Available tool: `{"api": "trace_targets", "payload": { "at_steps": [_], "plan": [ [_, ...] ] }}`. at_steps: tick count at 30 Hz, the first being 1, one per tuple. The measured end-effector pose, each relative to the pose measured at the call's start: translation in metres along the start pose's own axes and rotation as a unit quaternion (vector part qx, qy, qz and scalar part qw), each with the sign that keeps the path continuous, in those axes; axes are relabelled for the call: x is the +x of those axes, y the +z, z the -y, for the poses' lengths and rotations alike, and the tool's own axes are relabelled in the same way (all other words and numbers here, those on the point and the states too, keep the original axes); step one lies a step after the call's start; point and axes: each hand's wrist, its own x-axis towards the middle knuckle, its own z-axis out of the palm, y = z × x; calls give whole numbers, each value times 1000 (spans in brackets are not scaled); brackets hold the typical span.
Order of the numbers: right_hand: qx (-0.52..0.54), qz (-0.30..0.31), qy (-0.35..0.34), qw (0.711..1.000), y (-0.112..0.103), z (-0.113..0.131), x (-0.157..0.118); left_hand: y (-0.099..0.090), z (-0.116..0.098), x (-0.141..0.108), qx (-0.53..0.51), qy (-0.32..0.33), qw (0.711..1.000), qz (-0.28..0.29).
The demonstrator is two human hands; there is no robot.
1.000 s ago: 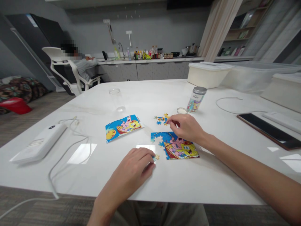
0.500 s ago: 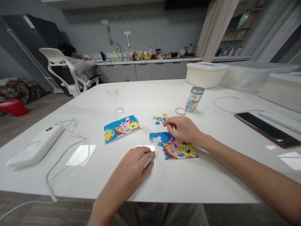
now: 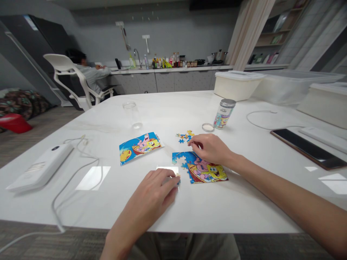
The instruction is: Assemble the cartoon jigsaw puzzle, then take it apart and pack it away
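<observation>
My left hand [image 3: 151, 193] rests low on the white table [image 3: 108, 202], its fingertips pinching a small puzzle piece [image 3: 177, 176] beside the lower left of a part-built cartoon jigsaw puzzle [image 3: 207, 173]. My right hand [image 3: 208, 149] hovers over that puzzle's top edge, fingers bunched; anything between them is hidden. Just beyond those fingers lies a small cluster of loose pieces [image 3: 185, 136]. A printed picture card [image 3: 139, 148] lies to the left, and a gap shows at the puzzle's upper left.
A cartoon-labelled jar [image 3: 223, 113] and its round lid [image 3: 208, 127] stand beyond the pieces. A glass [image 3: 132, 115], a white power bank [image 3: 40, 168] with cable, a dark tablet [image 3: 307, 150] and white storage boxes [image 3: 237, 86] share the table. A seated person [image 3: 92, 76] is at the back left.
My left fingertips have shifted slightly up and left, with the small piece now at them. My right hand has barely moved. The whole view has drifted slightly.
</observation>
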Motion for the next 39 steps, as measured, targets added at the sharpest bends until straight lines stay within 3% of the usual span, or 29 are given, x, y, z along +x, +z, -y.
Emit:
{"api": "trace_targets", "payload": {
  "at_steps": [6,10,15,19,22,26,29,33,39],
  "plan": [
    [-4,-4,5,1000,-1,0,1,7,4,-4,-53,3,998,23],
    [-23,-67,80,994,-8,-9,5,8,10,-5,-117,-40,992,25],
    [-27,-104,156,982,-14,-28,11,-2,11,6,-215,-134,962,102],
    [-48,-89,182,978,-15,-36,13,-14,13,26,-198,-125,959,157],
    [-68,-73,199,975,-16,-40,14,-24,25,56,-199,-118,964,130],
    [-88,-40,211,973,-16,-46,15,-30,59,106,-161,-130,977,58],
    [-91,-15,205,974,-14,-48,15,-21,85,129,-170,-153,965,126],
    [-83,0,186,979,-12,-47,14,-2,100,130,-172,-145,967,116],
    [-81,-7,191,978,-11,-45,14,13,94,126,-90,-81,990,66]
  ]
}}
